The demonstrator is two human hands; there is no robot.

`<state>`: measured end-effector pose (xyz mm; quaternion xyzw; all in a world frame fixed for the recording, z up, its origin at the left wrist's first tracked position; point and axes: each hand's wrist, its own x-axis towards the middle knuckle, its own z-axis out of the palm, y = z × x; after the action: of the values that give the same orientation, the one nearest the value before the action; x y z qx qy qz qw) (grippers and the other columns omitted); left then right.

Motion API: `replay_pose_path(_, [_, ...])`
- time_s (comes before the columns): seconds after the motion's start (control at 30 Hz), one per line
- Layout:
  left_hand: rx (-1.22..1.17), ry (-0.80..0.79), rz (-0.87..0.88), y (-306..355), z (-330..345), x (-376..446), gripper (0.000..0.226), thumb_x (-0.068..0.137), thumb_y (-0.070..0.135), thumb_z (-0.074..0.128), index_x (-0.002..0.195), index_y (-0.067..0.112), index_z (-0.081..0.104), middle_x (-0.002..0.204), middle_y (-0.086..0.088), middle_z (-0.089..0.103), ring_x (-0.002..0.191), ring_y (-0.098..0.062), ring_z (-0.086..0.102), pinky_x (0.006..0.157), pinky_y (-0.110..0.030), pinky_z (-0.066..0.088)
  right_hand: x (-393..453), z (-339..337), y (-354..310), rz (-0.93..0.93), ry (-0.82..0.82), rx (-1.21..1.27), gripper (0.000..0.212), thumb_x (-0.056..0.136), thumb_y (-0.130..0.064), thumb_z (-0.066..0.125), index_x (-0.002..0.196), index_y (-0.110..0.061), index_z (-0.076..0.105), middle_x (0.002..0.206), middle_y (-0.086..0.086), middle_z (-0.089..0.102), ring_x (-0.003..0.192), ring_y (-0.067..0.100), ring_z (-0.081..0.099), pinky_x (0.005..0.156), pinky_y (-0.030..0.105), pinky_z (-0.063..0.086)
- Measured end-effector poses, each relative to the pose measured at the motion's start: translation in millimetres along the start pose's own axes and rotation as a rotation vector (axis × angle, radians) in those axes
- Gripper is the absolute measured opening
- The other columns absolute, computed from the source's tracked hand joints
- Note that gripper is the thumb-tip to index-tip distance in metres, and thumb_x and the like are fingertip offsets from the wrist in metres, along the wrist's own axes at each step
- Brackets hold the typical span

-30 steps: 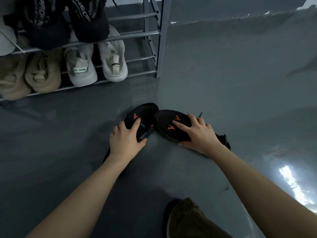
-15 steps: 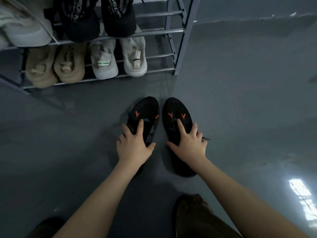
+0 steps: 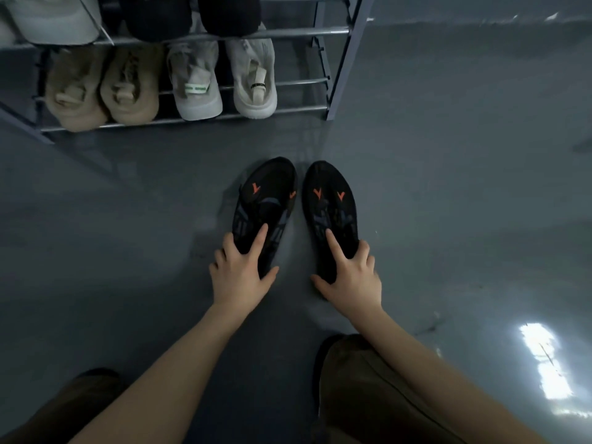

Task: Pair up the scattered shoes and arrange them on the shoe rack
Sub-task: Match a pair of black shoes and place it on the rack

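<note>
Two black shoes with orange marks stand side by side on the grey floor, toes toward the rack. My left hand grips the heel end of the left black shoe, thumb on its inner side and fingers over its top. Over the heel end of the right black shoe my right hand holds on the same way. The metal shoe rack stands just beyond, its lower shelf holding a tan pair and a pale grey pair.
The rack's upper shelf carries a white shoe and two dark shoes, cut off by the frame. Bare rails remain at the lower shelf's right end. My knees in brown trousers fill the bottom edge. Grey floor spreads right.
The two black shoes went from angled with toes touching to parallel, toes toward the rack. My hands slid back to their heel ends, and the view shifted so the rack looks closer.
</note>
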<state>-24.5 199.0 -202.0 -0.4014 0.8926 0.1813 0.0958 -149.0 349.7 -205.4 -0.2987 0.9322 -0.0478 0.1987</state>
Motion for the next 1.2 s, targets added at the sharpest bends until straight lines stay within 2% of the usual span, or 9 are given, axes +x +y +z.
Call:
replay_pose_path(0.17, [-0.105, 0.121, 0.011, 13.2, -16.8, -6.0, 0.073, 0.081, 0.049, 0.059, 0.143, 0.045, 0.021, 0.133, -0.018, 0.036, 0.108, -0.038, 0.044, 0.088, -0.051, 0.039, -6.2, -13.6, -3.6, -0.001, 0.089, 0.132, 0.076, 0.081, -0.053, 0.057, 0.145, -0.043, 0.016, 0.139, 0.017, 0.030, 0.115, 0.034, 0.041, 0.081, 0.043, 0.050])
replay_pose_path(0.37, [-0.202, 0.298, 0.033, 45.8, -62.0, -26.9, 0.066, 0.081, 0.047, 0.061, 0.140, 0.040, 0.033, 0.134, -0.017, 0.038, 0.108, -0.036, 0.045, 0.087, -0.049, 0.040, -21.0, -71.3, -15.2, -0.015, 0.298, 0.249, 0.073, 0.079, -0.052, 0.060, 0.142, -0.044, 0.023, 0.136, 0.016, 0.033, 0.114, 0.033, 0.041, 0.078, 0.043, 0.051])
replay_pose_path(0.67, [-0.295, 0.587, 0.126, 103.5, -171.5, -71.2, 0.062, 0.083, 0.048, 0.059, 0.139, 0.039, 0.033, 0.140, -0.017, 0.036, 0.113, -0.038, 0.045, 0.090, -0.049, 0.037, -63.0, -185.2, -32.4, -0.084, 0.542, 0.391, 0.069, 0.079, -0.055, 0.060, 0.140, -0.047, 0.027, 0.143, 0.012, 0.027, 0.125, 0.030, 0.034, 0.086, 0.049, 0.050])
replay_pose_path(0.8, [-0.319, 0.699, 0.157, 116.8, -223.2, -87.8, 0.060, 0.085, 0.048, 0.057, 0.140, 0.040, 0.033, 0.146, -0.020, 0.031, 0.123, -0.040, 0.039, 0.095, -0.053, 0.035, -78.9, -239.2, -47.4, -0.146, 0.655, 0.433, 0.067, 0.079, -0.054, 0.061, 0.138, -0.047, 0.031, 0.143, 0.011, 0.029, 0.125, 0.029, 0.036, 0.086, 0.049, 0.050])
replay_pose_path(0.97, [-0.318, 0.856, 0.174, 116.7, -296.2, -100.2, 0.057, 0.086, 0.046, 0.057, 0.139, 0.038, 0.038, 0.146, -0.020, 0.031, 0.124, -0.041, 0.040, 0.096, -0.055, 0.036, -88.1, -300.2, -84.4, -0.247, 0.785, 0.457, 0.064, 0.080, -0.053, 0.060, 0.138, -0.045, 0.033, 0.143, 0.011, 0.030, 0.125, 0.030, 0.037, 0.085, 0.046, 0.050])
replay_pose_path(1.07, [-0.316, 0.910, 0.179, 108.6, -337.2, -98.6, 0.056, 0.086, 0.046, 0.057, 0.138, 0.039, 0.038, 0.147, -0.018, 0.030, 0.125, -0.041, 0.038, 0.098, -0.054, 0.035, -85.2, -329.8, -113.0, -0.301, 0.846, 0.490, 0.064, 0.078, -0.057, 0.058, 0.137, -0.044, 0.035, 0.140, 0.011, 0.033, 0.121, 0.029, 0.040, 0.082, 0.046, 0.051])
replay_pose_path(1.2, [-0.308, 0.948, 0.123, 94.4, -394.7, -79.8, 0.055, 0.086, 0.049, 0.055, 0.137, 0.042, 0.038, 0.145, -0.012, 0.032, 0.123, -0.037, 0.039, 0.099, -0.052, 0.033, -67.5, -369.3, -159.9, -0.343, 0.867, 0.495, 0.063, 0.078, -0.056, 0.059, 0.136, -0.043, 0.038, 0.141, 0.010, 0.034, 0.123, 0.029, 0.039, 0.086, 0.047, 0.049])
